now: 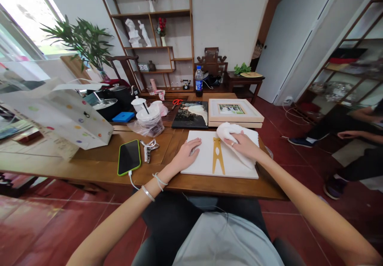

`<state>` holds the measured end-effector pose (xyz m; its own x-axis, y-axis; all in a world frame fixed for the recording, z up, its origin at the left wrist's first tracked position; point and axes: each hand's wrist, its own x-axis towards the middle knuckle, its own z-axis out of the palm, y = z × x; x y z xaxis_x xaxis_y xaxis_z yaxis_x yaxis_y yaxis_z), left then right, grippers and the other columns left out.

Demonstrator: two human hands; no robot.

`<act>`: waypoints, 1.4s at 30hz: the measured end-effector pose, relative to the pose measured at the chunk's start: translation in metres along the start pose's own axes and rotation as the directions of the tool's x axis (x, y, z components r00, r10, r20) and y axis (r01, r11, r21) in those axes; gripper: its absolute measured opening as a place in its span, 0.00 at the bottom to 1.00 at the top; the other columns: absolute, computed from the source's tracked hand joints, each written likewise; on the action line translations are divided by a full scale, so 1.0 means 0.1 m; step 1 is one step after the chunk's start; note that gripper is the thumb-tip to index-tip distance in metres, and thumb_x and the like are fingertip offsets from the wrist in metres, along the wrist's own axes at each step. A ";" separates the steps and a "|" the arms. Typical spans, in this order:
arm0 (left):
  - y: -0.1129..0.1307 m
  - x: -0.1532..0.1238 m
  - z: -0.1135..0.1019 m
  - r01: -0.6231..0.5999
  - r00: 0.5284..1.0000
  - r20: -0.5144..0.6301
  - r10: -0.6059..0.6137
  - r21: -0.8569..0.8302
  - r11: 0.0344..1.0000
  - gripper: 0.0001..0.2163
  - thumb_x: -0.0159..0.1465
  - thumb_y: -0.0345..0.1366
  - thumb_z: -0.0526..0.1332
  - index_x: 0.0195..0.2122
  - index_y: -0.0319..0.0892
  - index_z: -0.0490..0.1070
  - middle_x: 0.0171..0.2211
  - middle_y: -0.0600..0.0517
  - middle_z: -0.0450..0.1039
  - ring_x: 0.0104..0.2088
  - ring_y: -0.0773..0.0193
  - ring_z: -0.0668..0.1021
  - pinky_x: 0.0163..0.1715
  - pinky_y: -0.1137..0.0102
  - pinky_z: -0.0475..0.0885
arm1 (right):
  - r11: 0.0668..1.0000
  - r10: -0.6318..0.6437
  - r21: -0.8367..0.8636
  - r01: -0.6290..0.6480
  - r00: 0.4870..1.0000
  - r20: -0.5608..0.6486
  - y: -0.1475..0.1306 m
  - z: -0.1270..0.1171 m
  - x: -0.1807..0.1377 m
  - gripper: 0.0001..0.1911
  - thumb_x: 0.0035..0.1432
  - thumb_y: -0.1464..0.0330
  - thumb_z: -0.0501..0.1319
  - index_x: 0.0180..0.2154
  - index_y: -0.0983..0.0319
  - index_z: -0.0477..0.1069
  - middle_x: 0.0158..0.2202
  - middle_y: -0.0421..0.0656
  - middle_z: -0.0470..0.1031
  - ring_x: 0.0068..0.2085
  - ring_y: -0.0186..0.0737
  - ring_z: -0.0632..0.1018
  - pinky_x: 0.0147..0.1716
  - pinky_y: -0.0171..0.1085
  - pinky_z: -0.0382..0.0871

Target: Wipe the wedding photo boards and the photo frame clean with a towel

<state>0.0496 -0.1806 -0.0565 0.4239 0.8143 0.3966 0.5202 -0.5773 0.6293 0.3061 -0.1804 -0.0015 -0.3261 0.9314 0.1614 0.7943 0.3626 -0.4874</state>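
Note:
A white board with a gold clothespin-shaped piece (218, 156) lies on the wooden table (125, 170) in front of me. My left hand (186, 152) rests flat on the board's left edge, fingers stretched out. My right hand (243, 144) presses a white cloth (229, 130) onto the board's upper right part, fingers curled over the cloth.
A green-cased phone (129, 157) with a cable and a metal clip (149, 147) lie left of the board. Behind it are a dark picture (191, 115), stacked light frames (235, 112), a plastic-bagged cup (149, 120), a dotted paper bag (60, 114), kettles and a bottle (199, 81). Another person sits at right (353, 130).

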 end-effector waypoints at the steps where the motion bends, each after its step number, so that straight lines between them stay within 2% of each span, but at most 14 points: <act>1: 0.00 0.00 0.00 0.002 1.000 0.003 -0.002 0.002 1.000 0.15 0.61 0.33 0.53 0.49 0.41 0.69 0.54 0.44 0.67 0.57 0.56 0.66 0.59 0.53 0.52 | 0.998 -0.045 -0.052 0.047 0.999 0.029 -0.02 0.05 0.01 0.19 0.59 0.58 0.50 0.44 0.61 0.71 0.57 0.48 0.63 0.61 0.57 0.53 0.56 0.61 0.33; 3: 0.00 0.00 0.00 0.006 1.000 0.009 -0.006 0.011 1.000 0.16 0.61 0.33 0.53 0.49 0.40 0.68 0.54 0.43 0.67 0.57 0.56 0.66 0.59 0.53 0.52 | 0.980 -0.131 -0.139 0.142 0.987 0.090 -0.06 0.11 0.01 0.17 0.59 0.59 0.52 0.43 0.59 0.73 0.61 0.46 0.55 0.63 0.58 0.43 0.53 0.66 0.25; 5: 0.00 0.01 0.00 0.007 1.000 0.015 -0.007 0.027 1.000 0.16 0.61 0.33 0.53 0.49 0.40 0.68 0.54 0.43 0.66 0.57 0.56 0.66 0.60 0.53 0.52 | 0.953 -0.211 -0.191 0.235 0.968 0.136 -0.10 0.14 -0.04 0.16 0.59 0.61 0.53 0.43 0.59 0.73 0.63 0.45 0.50 0.64 0.57 0.42 0.54 0.66 0.27; 9: 0.00 0.00 0.00 0.002 1.000 0.022 -0.003 0.053 0.999 0.16 0.61 0.32 0.53 0.50 0.39 0.68 0.54 0.43 0.66 0.57 0.57 0.66 0.59 0.54 0.52 | 0.885 -0.358 -0.243 0.398 0.914 0.191 -0.23 0.15 -0.29 0.16 0.58 0.69 0.52 0.46 0.57 0.72 0.63 0.44 0.51 0.64 0.51 0.45 0.56 0.63 0.33; 14: 0.01 0.00 0.00 -0.005 1.000 0.029 0.003 0.068 0.998 0.17 0.61 0.31 0.52 0.51 0.40 0.68 0.55 0.44 0.66 0.57 0.57 0.66 0.59 0.54 0.53 | 0.811 -0.479 -0.247 0.531 0.844 0.241 -0.53 0.19 -0.75 0.13 0.52 0.71 0.57 0.40 0.60 0.75 0.62 0.45 0.55 0.64 0.51 0.46 0.59 0.58 0.33; 17: 0.01 0.00 0.00 -0.011 1.000 0.024 0.009 0.063 0.998 0.17 0.61 0.31 0.52 0.51 0.40 0.67 0.54 0.45 0.66 0.57 0.57 0.66 0.59 0.55 0.54 | 0.814 -0.475 -0.241 0.529 0.844 0.248 -0.64 0.21 -0.88 0.11 0.53 0.69 0.57 0.37 0.62 0.76 0.60 0.47 0.57 0.63 0.50 0.48 0.60 0.53 0.36; 20: 0.00 0.00 0.00 -0.009 1.000 0.025 0.007 0.063 0.998 0.17 0.61 0.31 0.52 0.51 0.39 0.67 0.54 0.44 0.66 0.57 0.57 0.66 0.59 0.54 0.54 | 0.832 -0.443 -0.257 0.491 0.868 0.224 -0.64 0.21 -0.84 0.12 0.54 0.68 0.56 0.38 0.62 0.75 0.60 0.47 0.59 0.63 0.48 0.51 0.60 0.52 0.38; 25: -0.02 0.00 0.01 -0.010 1.000 0.022 0.008 0.068 0.998 0.17 0.62 0.32 0.52 0.51 0.39 0.67 0.55 0.44 0.66 0.57 0.57 0.66 0.59 0.54 0.53 | 0.859 -0.362 -0.323 0.398 0.917 0.168 -0.50 0.21 -0.53 0.12 0.54 0.69 0.56 0.39 0.63 0.75 0.58 0.48 0.62 0.61 0.49 0.55 0.59 0.53 0.44; 33: -0.01 0.00 0.00 -0.005 1.000 0.028 0.003 0.056 0.998 0.16 0.61 0.32 0.52 0.51 0.40 0.67 0.55 0.44 0.66 0.57 0.57 0.66 0.59 0.53 0.52 | 0.854 -0.278 -0.433 0.290 0.956 0.092 -0.33 0.23 0.03 0.18 0.58 0.69 0.51 0.48 0.65 0.69 0.57 0.51 0.63 0.60 0.51 0.58 0.56 0.53 0.48; 37: 0.00 0.01 0.00 -0.005 1.000 0.028 0.004 0.062 0.998 0.16 0.61 0.33 0.52 0.50 0.39 0.68 0.54 0.43 0.66 0.57 0.56 0.66 0.59 0.53 0.52 | 0.815 -0.305 -0.479 0.326 0.944 0.124 -0.41 0.26 0.06 0.17 0.54 0.72 0.54 0.45 0.68 0.72 0.57 0.55 0.62 0.60 0.53 0.58 0.57 0.53 0.46; 42: 0.00 0.01 0.00 -0.010 1.000 0.020 0.009 0.059 0.998 0.16 0.62 0.32 0.52 0.50 0.40 0.68 0.54 0.43 0.66 0.57 0.56 0.66 0.59 0.53 0.53 | 0.752 -0.411 -0.464 0.469 0.883 0.227 -0.60 0.23 -0.22 0.14 0.51 0.72 0.57 0.38 0.70 0.75 0.55 0.61 0.62 0.60 0.53 0.58 0.58 0.52 0.43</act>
<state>0.0499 -0.1802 -0.0562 0.4433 0.8077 0.3887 0.5585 -0.5881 0.5850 0.2540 -0.2230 0.0041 -0.7306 0.6667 0.1475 0.6819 0.7236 0.1072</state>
